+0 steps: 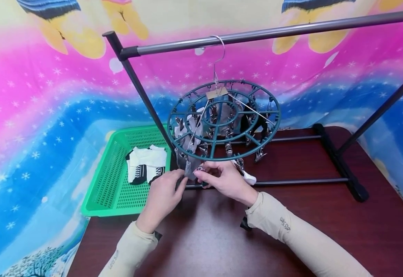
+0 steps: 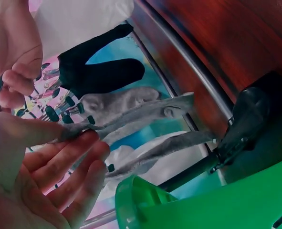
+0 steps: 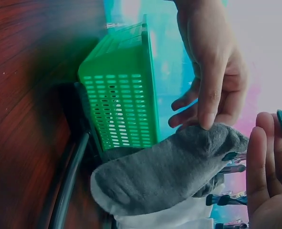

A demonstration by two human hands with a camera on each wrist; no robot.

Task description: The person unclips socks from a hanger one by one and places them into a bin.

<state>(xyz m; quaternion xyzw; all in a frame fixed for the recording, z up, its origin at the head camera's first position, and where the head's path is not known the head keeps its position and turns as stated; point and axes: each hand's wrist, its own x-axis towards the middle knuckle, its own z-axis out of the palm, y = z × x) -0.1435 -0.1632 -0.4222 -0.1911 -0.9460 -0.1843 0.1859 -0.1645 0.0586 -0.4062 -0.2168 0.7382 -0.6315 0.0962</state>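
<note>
My left hand (image 1: 163, 196) pinches a grey sock (image 3: 164, 171) near its upper edge between thumb and fingers. The sock hangs down from the front left of a round green clip hanger (image 1: 213, 148), with a clip at its top edge in the right wrist view. Just to the right, my right hand (image 1: 227, 181) pinches a small metal clip (image 1: 200, 168) below the hanger's front rim. More grey socks and a black sock (image 2: 102, 76) hang from other clips. Part of a white sock (image 1: 249, 178) shows beside my right hand.
A green basket (image 1: 101, 181) at the left holds white-and-black socks (image 1: 147, 161). The hanger hooks over a dark metal rail (image 1: 257, 36) whose frame stands on the red-brown table (image 1: 201, 238). A patterned cloth (image 1: 66, 96) covers the wall behind.
</note>
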